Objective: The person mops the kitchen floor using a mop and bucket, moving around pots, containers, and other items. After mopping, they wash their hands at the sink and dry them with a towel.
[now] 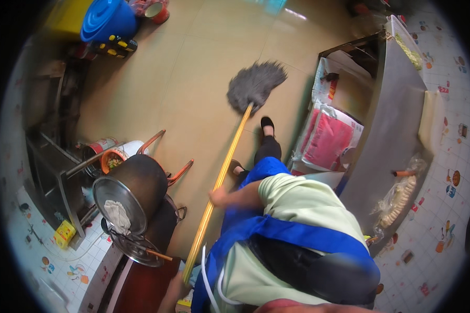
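A mop with a yellow wooden or bamboo handle [229, 156] slants across the middle of the view. Its dark grey mop head [256, 84] rests on the tiled floor, strands fanned out beyond my shoes. Partway up the handle, my right hand [220, 196] is wrapped around it, the arm reaching out from a pale green sleeve. My left hand [178, 287] grips near the handle's top end, at the lower edge of the view and partly cut off. A blue apron [229, 234] covers my front.
At left stand a dark cylindrical pot [141, 180] with metal lids, an orange-rimmed bucket of scraps [113, 159] and a steel frame [64, 176]. A steel counter [380, 129] runs along the right, bags beneath. A blue lidded bucket [107, 19] and bottles [119, 45] stand farther off.
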Action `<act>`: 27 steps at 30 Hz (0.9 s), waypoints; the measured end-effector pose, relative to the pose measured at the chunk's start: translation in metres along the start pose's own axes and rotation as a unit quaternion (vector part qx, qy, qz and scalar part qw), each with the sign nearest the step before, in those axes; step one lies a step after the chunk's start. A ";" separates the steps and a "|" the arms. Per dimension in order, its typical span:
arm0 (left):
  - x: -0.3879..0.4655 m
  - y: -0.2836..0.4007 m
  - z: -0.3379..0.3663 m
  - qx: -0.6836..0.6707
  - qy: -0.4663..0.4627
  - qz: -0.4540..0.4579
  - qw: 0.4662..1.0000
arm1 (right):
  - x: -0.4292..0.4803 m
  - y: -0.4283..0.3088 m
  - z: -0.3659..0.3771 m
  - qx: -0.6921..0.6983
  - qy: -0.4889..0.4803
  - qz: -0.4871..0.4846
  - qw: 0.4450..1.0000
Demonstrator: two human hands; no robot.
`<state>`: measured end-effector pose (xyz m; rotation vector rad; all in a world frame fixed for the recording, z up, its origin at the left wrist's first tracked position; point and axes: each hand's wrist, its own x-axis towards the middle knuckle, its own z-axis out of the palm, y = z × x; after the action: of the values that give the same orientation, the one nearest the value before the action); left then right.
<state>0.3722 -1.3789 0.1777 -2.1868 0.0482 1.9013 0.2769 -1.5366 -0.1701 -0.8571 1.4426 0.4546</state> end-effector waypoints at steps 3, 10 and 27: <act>-0.048 -0.058 0.015 0.069 0.055 -0.062 0.994 | -0.061 0.018 0.053 -0.138 -0.237 0.060 0.960; -0.043 -0.077 0.043 0.131 0.102 -0.086 0.982 | -0.076 0.015 0.060 0.002 -0.244 0.105 0.964; 0.122 0.408 0.028 0.021 -0.096 0.264 0.959 | 0.186 -0.181 -0.370 0.303 0.192 -0.175 0.917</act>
<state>0.2887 -1.7523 -0.0102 -2.0919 0.6951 2.3454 0.1843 -1.9659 -0.2757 -0.6879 1.6096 -0.4458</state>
